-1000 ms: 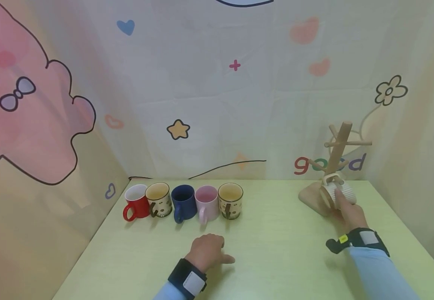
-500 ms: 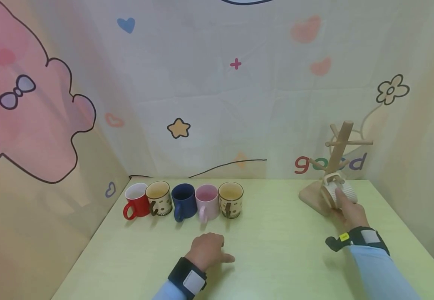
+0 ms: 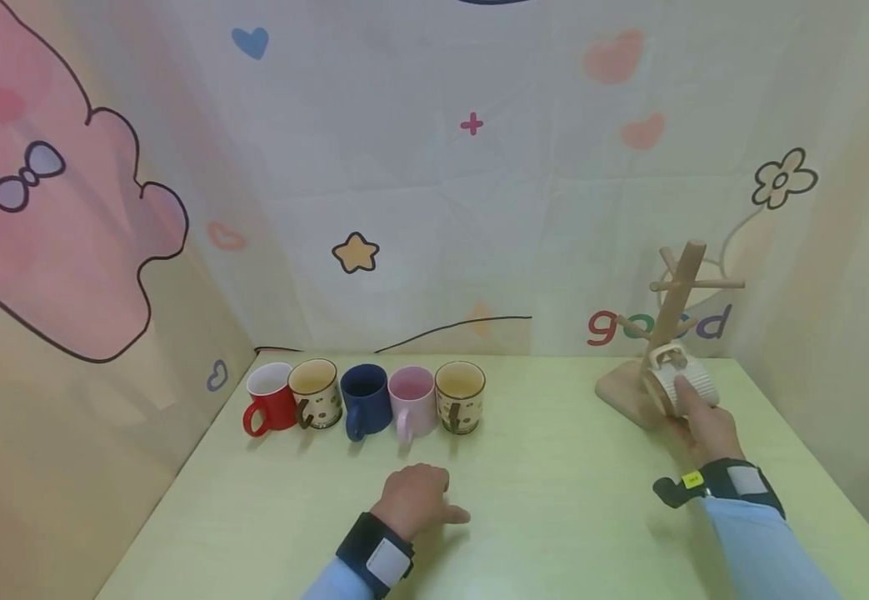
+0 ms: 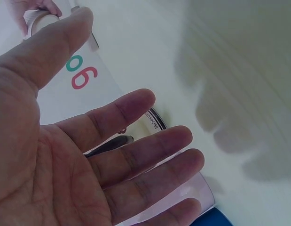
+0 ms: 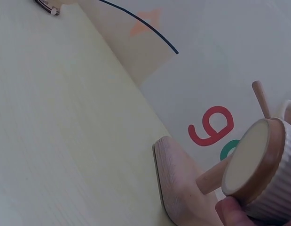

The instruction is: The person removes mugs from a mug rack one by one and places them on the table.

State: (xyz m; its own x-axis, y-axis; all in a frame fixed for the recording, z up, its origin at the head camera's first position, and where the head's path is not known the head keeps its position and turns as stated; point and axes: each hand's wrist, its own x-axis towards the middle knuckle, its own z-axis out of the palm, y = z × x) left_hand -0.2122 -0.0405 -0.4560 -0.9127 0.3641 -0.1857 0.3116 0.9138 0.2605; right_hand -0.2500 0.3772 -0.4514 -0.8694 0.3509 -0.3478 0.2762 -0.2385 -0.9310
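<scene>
My right hand (image 3: 710, 423) grips a white ribbed mug (image 3: 692, 385) by its body at the wooden mug tree (image 3: 676, 308). The mug lies tilted on its side, handle upward, by a lower peg; whether the handle is round the peg is hard to tell. In the right wrist view the mug (image 5: 281, 183) shows its pale flat end and brown band, a fingertip against it. Low over the front of the table hangs my left hand (image 3: 413, 502), holding nothing. Its fingers are loosely extended and apart in the left wrist view.
Along the back left stand a red mug (image 3: 272, 404), a patterned cream mug (image 3: 317, 400), a blue mug (image 3: 367, 404), a pink mug (image 3: 413, 404) and another patterned cream mug (image 3: 461, 400). A printed cloth (image 3: 419, 192) hangs behind the pale table (image 3: 554, 483).
The white mug and my right hand have shifted very slightly right relative to the mug tree. My left hand stays in place. The head view has tilted a little.
</scene>
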